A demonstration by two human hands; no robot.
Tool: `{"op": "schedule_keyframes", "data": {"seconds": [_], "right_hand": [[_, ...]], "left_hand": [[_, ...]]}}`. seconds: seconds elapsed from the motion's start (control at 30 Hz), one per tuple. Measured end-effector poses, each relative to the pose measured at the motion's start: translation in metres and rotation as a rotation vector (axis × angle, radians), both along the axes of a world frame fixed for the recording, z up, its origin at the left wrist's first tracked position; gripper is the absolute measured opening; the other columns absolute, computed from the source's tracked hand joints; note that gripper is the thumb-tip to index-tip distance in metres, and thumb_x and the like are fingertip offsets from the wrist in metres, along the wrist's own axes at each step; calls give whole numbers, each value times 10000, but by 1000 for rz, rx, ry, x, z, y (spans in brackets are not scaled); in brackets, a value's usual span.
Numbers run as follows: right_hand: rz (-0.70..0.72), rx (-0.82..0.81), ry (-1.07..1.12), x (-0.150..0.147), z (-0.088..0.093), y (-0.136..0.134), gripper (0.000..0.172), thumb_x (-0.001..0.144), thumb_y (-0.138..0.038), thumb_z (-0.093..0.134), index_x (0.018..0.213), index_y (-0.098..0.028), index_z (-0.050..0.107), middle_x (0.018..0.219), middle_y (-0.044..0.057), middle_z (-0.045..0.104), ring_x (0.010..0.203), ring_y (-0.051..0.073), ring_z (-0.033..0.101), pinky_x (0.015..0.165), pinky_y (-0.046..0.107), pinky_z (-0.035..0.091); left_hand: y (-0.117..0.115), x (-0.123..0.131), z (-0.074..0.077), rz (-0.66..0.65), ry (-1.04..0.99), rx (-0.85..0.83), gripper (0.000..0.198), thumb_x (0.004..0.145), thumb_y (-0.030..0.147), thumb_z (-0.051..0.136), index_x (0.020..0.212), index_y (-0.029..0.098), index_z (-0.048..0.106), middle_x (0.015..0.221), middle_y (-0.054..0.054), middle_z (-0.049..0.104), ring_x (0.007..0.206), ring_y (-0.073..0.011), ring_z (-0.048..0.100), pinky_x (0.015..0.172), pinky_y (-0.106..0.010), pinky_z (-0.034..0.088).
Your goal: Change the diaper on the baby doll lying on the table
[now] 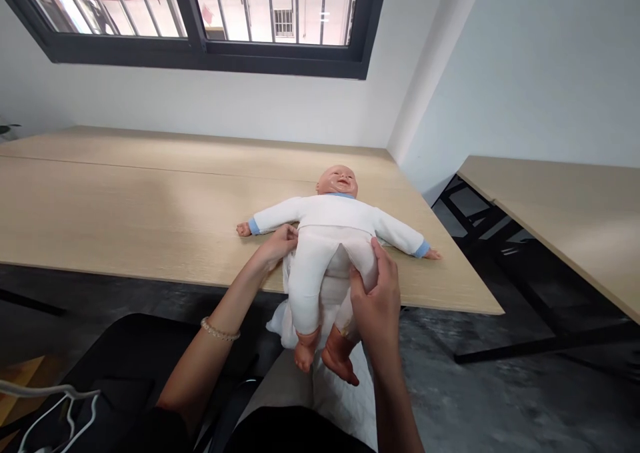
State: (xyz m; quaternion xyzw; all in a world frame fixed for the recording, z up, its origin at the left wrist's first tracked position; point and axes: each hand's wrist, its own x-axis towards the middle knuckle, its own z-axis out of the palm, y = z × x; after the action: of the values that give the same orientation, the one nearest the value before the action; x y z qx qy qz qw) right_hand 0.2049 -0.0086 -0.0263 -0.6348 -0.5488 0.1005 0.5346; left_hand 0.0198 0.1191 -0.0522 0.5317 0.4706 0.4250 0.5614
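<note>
A baby doll [334,213] lies on its back near the table's front edge, with its arms spread and its legs hanging over the edge. It wears a white top with blue cuffs, and its torso and upper legs look white too. Bunched white cloth [287,323] shows under and between the legs. At the doll's hip on the left of the view, my left hand [281,245] is closed, fingertips pinched at the white fabric; its exact hold is partly hidden. My right hand [377,293] wraps around the doll's other leg, thumb on the inner side.
The doll rests on a light wood table [150,206] set against the wall, below a barred window [205,46]. A second table [565,200] stands to the right. A black chair [120,353] and a white wire hanger [75,400] are at lower left.
</note>
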Motion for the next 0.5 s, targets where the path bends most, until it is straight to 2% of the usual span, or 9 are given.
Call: {"op": "schedule_keyframes", "data": {"seconds": [0.1, 0.23, 0.33, 0.5], "right_hand": [[1, -15, 8, 0, -7, 0, 560, 933, -368, 511, 1466, -207, 449, 1432, 139, 498, 1357, 295, 464, 1146, 506, 364], [-18, -69, 16, -1, -18, 2, 586, 924, -385, 508, 1473, -192, 434, 1404, 159, 499, 1338, 313, 476, 1117, 517, 390], [-25, -91, 16, -1, -22, 4, 590, 919, -398, 505, 1468, -195, 434, 1391, 160, 503, 1337, 321, 473, 1107, 525, 396], [-21, -106, 14, -2, -20, 4, 596, 915, -393, 496, 1472, -194, 424, 1403, 158, 490, 1345, 318, 465, 1104, 516, 400]], "left_hand": [[4, -2, 3, 21, -30, -40, 308, 618, 182, 715, 859, 178, 522, 752, 6, 573, 657, -128, 542, 611, -246, 425], [3, -10, 13, 18, -71, -43, 359, 580, 149, 751, 867, 173, 536, 801, 9, 588, 701, -118, 557, 670, -246, 440], [-2, -21, 23, -95, -8, -62, 417, 557, 193, 821, 894, 163, 577, 821, -3, 611, 751, -143, 580, 700, -264, 445], [-6, -47, 41, -308, 280, -51, 432, 608, 370, 845, 936, 179, 640, 788, -9, 630, 770, -188, 595, 690, -283, 441]]}}
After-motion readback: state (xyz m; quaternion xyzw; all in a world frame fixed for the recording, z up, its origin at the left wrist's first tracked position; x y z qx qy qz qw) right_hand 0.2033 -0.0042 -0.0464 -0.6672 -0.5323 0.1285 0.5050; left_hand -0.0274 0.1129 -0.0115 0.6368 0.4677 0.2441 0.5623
